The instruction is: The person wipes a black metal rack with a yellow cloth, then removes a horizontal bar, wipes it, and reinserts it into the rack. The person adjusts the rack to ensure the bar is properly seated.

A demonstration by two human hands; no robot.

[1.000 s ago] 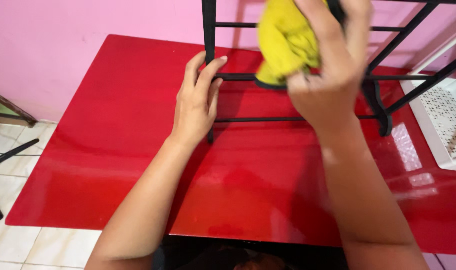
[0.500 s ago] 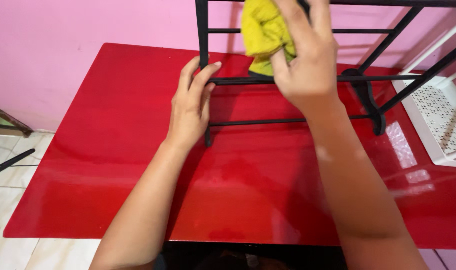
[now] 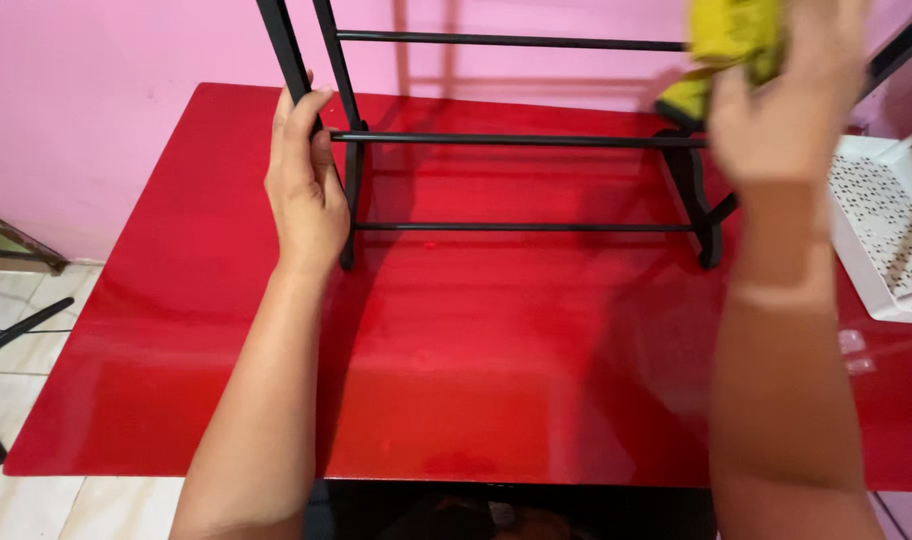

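Two hands work on one black metal rack (image 3: 516,140) that stands on a glossy red table (image 3: 456,380). The left hand (image 3: 306,185) is wrapped around the rack's near upright post, fingers curled over it and thumb alongside, which looks like a steadying hold so the frame does not shift. The right hand (image 3: 786,100) is bunched around a yellow cloth (image 3: 721,45), fingers closed on it, pressing it against the rack's far end post, apparently to rub the metal there. Between the hands run the rack's thin horizontal bars; below them its two feet rest on the table. Just beyond the right hand sits a white perforated basket (image 3: 886,230), cut off by the frame edge. The rack's top is out of view, and the blurred right hand hides most of the cloth.
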